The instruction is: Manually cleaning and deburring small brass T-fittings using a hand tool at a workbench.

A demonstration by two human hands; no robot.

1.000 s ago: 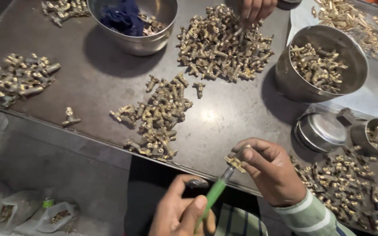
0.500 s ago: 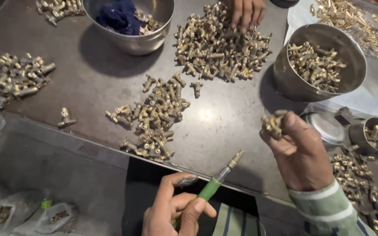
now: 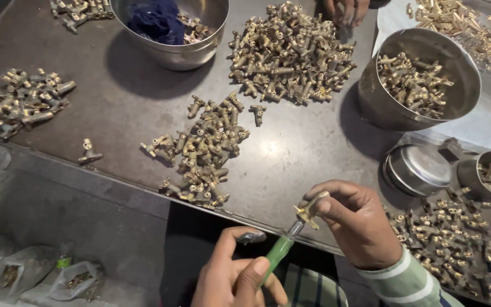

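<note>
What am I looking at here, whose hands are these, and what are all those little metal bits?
This is one picture from a camera worn on a person's head, looking down at their own two bare hands. No machine is involved. The left hand grips a green-handled tool, like a small screwdriver. The right hand pinches one small brass fitting against the tool's tip. On the dark metal table lie heaps of the same brass fittings, and steel bowls hold more. One bowl also holds a blue cloth. At the top edge, another person's fingers touch the largest heap.
</note>
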